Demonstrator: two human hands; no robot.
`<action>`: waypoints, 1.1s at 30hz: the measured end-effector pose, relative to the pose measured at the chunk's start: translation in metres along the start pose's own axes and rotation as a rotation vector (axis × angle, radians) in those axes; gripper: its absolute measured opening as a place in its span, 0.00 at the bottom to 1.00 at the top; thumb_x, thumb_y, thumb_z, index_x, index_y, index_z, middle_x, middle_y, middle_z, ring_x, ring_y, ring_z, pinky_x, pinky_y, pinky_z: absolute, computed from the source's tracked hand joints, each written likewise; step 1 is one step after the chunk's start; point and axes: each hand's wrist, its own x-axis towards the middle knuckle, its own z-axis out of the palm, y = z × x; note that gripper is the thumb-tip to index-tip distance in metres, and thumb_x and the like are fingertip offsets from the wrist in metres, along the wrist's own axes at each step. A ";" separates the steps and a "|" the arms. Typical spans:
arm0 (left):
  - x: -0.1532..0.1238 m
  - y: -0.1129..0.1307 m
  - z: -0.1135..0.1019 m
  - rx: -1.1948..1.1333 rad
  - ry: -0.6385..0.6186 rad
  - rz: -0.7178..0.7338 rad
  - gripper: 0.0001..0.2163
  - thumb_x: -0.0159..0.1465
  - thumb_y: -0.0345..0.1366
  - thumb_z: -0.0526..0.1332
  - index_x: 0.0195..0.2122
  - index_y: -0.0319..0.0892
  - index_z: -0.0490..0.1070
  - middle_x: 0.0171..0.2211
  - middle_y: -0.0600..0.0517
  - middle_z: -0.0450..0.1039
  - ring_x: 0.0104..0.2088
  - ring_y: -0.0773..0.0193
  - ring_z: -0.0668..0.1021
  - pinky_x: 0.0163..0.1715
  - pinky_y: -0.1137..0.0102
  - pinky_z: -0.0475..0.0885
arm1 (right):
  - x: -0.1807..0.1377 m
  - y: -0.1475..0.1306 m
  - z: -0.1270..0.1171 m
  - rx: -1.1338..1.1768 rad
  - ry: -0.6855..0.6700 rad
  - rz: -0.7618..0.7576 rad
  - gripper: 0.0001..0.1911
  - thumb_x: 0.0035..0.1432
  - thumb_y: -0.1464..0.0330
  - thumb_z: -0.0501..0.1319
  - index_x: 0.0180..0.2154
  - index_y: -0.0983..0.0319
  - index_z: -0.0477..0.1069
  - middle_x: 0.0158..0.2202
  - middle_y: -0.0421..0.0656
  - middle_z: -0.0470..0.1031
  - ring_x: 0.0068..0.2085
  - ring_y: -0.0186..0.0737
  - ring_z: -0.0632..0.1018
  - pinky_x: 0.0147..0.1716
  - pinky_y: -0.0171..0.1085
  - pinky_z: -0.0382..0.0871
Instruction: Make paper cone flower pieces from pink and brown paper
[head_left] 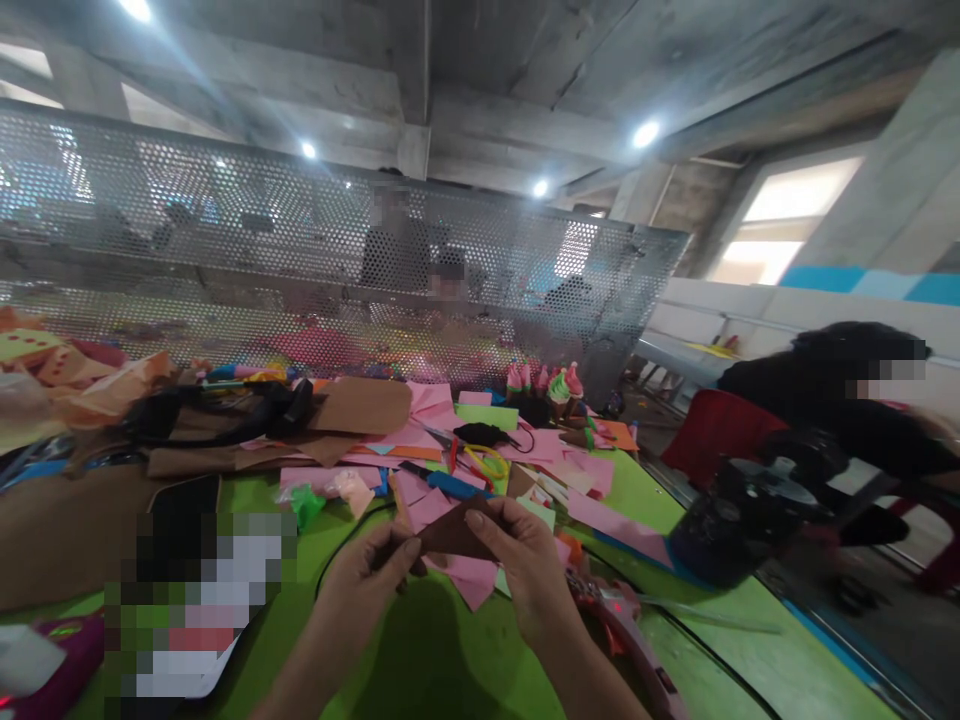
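Observation:
A small dark brown piece of paper or craft foam is held between my two hands above the green table. My left hand pinches its left corner between thumb and fingers. At the other end, my right hand grips the upper right part, thumb on the near face. Pink sheet scraps lie just below the brown piece. Close to my right wrist rests a pink hot glue gun with a small red light. Behind the hands lie a blue-handled tool and scissors.
A perforated metal panel rises behind the table. Brown sheets, a phone and several ice-cream-shaped pieces lie about. A dark bottle stands at the right edge. Beyond it sits a person by a red chair.

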 end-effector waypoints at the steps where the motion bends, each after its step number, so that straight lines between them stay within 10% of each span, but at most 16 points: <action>1: 0.000 -0.001 0.000 0.010 0.004 0.012 0.12 0.60 0.46 0.60 0.30 0.42 0.74 0.25 0.54 0.73 0.27 0.65 0.71 0.28 0.73 0.63 | 0.000 0.001 0.000 0.000 -0.002 0.001 0.19 0.40 0.56 0.75 0.25 0.63 0.74 0.23 0.39 0.74 0.26 0.36 0.73 0.30 0.34 0.67; 17: 0.002 -0.020 0.007 0.272 -0.109 0.118 0.11 0.62 0.43 0.57 0.34 0.43 0.75 0.30 0.51 0.76 0.32 0.58 0.74 0.33 0.70 0.65 | -0.005 0.013 0.007 -0.190 -0.067 -0.054 0.21 0.42 0.53 0.71 0.23 0.62 0.68 0.21 0.38 0.70 0.24 0.37 0.72 0.26 0.35 0.67; 33: 0.003 -0.021 0.013 0.072 0.095 -0.019 0.19 0.53 0.56 0.63 0.25 0.44 0.70 0.23 0.53 0.71 0.28 0.59 0.72 0.30 0.70 0.67 | -0.004 0.022 0.012 -0.066 -0.152 0.014 0.20 0.39 0.58 0.75 0.31 0.64 0.76 0.23 0.39 0.75 0.26 0.37 0.73 0.29 0.36 0.68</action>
